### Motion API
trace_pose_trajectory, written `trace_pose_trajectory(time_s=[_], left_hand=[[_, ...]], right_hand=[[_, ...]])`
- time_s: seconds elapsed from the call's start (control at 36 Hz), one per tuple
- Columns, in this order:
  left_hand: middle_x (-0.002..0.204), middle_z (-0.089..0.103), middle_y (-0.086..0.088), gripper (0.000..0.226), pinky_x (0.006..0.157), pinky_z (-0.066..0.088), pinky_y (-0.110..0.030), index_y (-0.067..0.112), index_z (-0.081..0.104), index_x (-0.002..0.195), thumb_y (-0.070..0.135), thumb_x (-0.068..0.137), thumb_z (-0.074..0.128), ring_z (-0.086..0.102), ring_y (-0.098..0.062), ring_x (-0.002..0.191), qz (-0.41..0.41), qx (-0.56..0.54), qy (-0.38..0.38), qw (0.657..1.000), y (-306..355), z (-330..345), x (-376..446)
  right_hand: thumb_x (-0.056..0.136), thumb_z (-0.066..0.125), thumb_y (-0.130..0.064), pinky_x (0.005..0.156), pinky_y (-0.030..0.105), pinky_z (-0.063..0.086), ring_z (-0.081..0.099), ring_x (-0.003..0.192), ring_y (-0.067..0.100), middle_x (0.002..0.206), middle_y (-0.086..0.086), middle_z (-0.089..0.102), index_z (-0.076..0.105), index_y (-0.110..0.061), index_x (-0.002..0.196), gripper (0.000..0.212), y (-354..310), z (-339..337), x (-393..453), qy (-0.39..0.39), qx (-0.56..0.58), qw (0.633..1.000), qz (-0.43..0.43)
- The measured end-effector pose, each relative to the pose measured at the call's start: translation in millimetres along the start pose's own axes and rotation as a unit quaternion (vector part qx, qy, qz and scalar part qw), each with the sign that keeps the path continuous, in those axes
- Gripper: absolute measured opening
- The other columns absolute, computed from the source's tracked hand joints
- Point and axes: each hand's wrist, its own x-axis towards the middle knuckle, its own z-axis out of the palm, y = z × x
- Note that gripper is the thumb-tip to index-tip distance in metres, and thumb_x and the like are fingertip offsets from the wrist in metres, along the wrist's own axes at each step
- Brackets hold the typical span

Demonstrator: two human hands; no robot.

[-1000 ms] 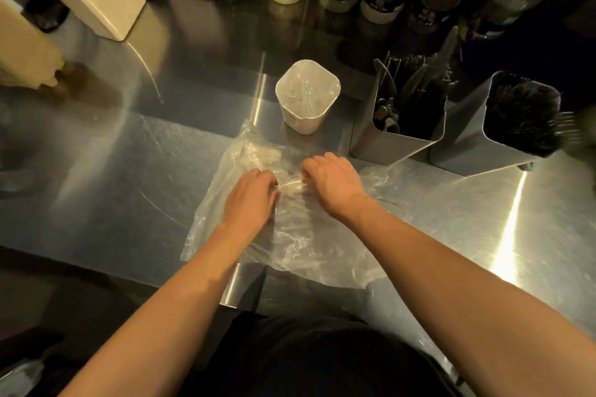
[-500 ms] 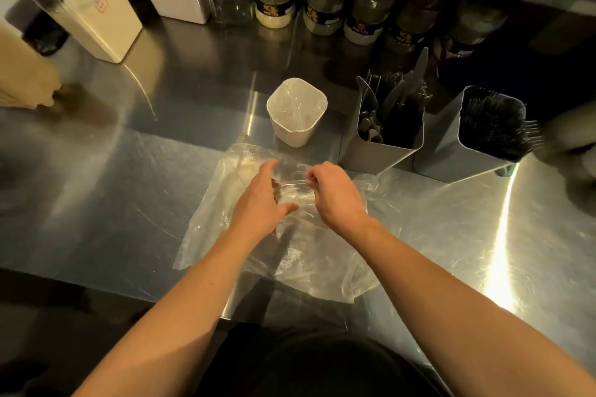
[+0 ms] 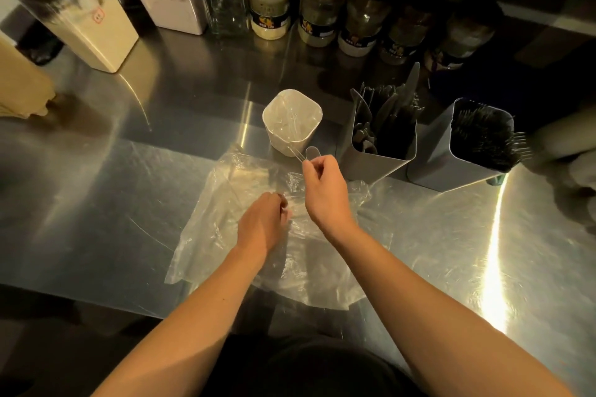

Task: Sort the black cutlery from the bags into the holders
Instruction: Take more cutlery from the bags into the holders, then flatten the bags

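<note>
Right hand (image 3: 324,185) pinched clear spoon (image 3: 308,155), raised just beside white cup (image 3: 292,121). Left hand (image 3: 263,221) rested on flat bag (image 3: 258,255), fingers curled; grip unclear. Grey holders (image 3: 379,155) right of cup, dark cutlery inside. Advice: tip handle down, lower spoon into cup, pin bag.

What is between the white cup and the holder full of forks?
Between the white cup and the fork holder stands another grey holder, with knives and spoons in it. The head view shows it.
</note>
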Motion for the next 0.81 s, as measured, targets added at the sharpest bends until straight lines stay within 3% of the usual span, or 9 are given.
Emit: trace_pose_trajectory(time_s=[0.08, 0.14, 0.22, 0.31, 0.36, 0.47, 0.56, 0.67, 0.81], left_hand=[[0.094, 0.064, 0.008, 0.007, 0.073, 0.048, -0.029, 0.029, 0.058, 0.093, 0.025, 0.099, 0.059, 0.06, -0.013, 0.082, -0.032, -0.126, 0.051, 0.99, 4, -11, 2], [0.09, 0.064, 0.01, 0.01, 0.071, 0.045, -0.02, 0.028, 0.06, 0.092, 0.021, 0.098, 0.061, 0.059, -0.003, 0.08, -0.013, -0.255, 0.122, 0.959, 12, -28, 4], [0.1, 0.068, 0.012, 0.01, 0.077, 0.045, -0.016, 0.027, 0.059, 0.095, 0.018, 0.1, 0.059, 0.062, 0.002, 0.091, -0.005, -0.452, 0.2, 0.87, 35, -68, 15], [0.115, 0.072, 0.002, 0.006, 0.087, 0.051, -0.022, 0.016, 0.054, 0.097, 0.015, 0.102, 0.057, 0.067, -0.013, 0.112, 0.026, -0.632, 0.164, 0.757, 61, -107, 42], [0.11, 0.072, -0.004, 0.009, 0.092, 0.052, -0.031, 0.014, 0.055, 0.098, 0.016, 0.099, 0.063, 0.068, -0.019, 0.111, 0.042, -0.67, 0.142, 0.728, 74, -125, 62], [0.1, 0.075, -0.006, 0.007, 0.088, 0.057, -0.034, 0.01, 0.056, 0.098, 0.003, 0.098, 0.059, 0.072, -0.019, 0.095, 0.066, -0.639, 0.164, 0.748, 90, -137, 90], [0.1, 0.073, -0.009, 0.013, 0.086, 0.058, -0.035, 0.01, 0.056, 0.102, -0.002, 0.098, 0.055, 0.072, -0.022, 0.094, 0.074, -0.615, 0.197, 0.76, 95, -139, 104], [0.1, 0.072, -0.008, 0.035, 0.086, 0.057, -0.032, 0.018, 0.052, 0.127, -0.002, 0.098, 0.054, 0.071, -0.023, 0.097, 0.066, -0.587, 0.217, 0.777, 89, -133, 117], [0.099, 0.066, 0.0, 0.036, 0.084, 0.055, -0.025, 0.024, 0.058, 0.126, 0.001, 0.101, 0.05, 0.067, -0.015, 0.097, 0.057, -0.53, 0.209, 0.82, 77, -116, 120]], right_hand=[[0.102, 0.049, -0.027, 0.065, 0.024, 0.039, 0.043, 0.062, 0.0, 0.075, -0.01, 0.049, 0.048, -0.02, 0.086, 0.018, -9, 2, 6, 0.006, 0.051, 0.999, 0.001], [0.101, 0.05, -0.026, 0.066, 0.025, 0.038, 0.042, 0.067, 0.002, 0.08, -0.006, 0.05, 0.049, -0.019, 0.085, 0.018, -16, 5, 12, 0.014, 0.075, 0.997, -0.001], [0.099, 0.051, -0.024, 0.071, 0.027, 0.039, 0.045, 0.078, 0.011, 0.092, 0.002, 0.053, 0.05, -0.021, 0.084, 0.016, -28, 9, 25, 0.024, 0.083, 0.996, -0.023], [0.1, 0.05, -0.023, 0.072, 0.022, 0.037, 0.046, 0.081, 0.008, 0.098, 0.001, 0.052, 0.048, -0.024, 0.081, 0.019, -39, 12, 40, 0.014, 0.069, 0.997, -0.039], [0.101, 0.049, -0.022, 0.068, 0.016, 0.034, 0.045, 0.081, 0.004, 0.1, 0.0, 0.05, 0.047, -0.024, 0.081, 0.021, -47, 15, 52, 0.002, 0.051, 0.997, -0.049], [0.103, 0.046, -0.017, 0.067, 0.014, 0.034, 0.043, 0.088, 0.005, 0.093, -0.004, 0.05, 0.051, -0.018, 0.081, 0.023, -60, 21, 77, -0.005, 0.036, 0.996, -0.076], [0.104, 0.045, -0.018, 0.071, 0.004, 0.036, 0.047, 0.085, -0.011, 0.106, 0.005, 0.053, 0.059, -0.018, 0.085, 0.023, -66, 23, 93, 0.018, 0.058, 0.995, -0.076], [0.105, 0.049, -0.015, 0.085, -0.001, 0.035, 0.045, 0.095, -0.025, 0.119, 0.007, 0.056, 0.069, -0.012, 0.116, 0.023, -62, 24, 104, 0.063, 0.089, 0.988, -0.106], [0.097, 0.057, -0.007, 0.099, 0.012, 0.043, 0.054, 0.108, -0.012, 0.125, -0.002, 0.057, 0.06, -0.016, 0.13, 0.034, -54, 29, 108, 0.074, 0.129, 0.984, -0.094]])
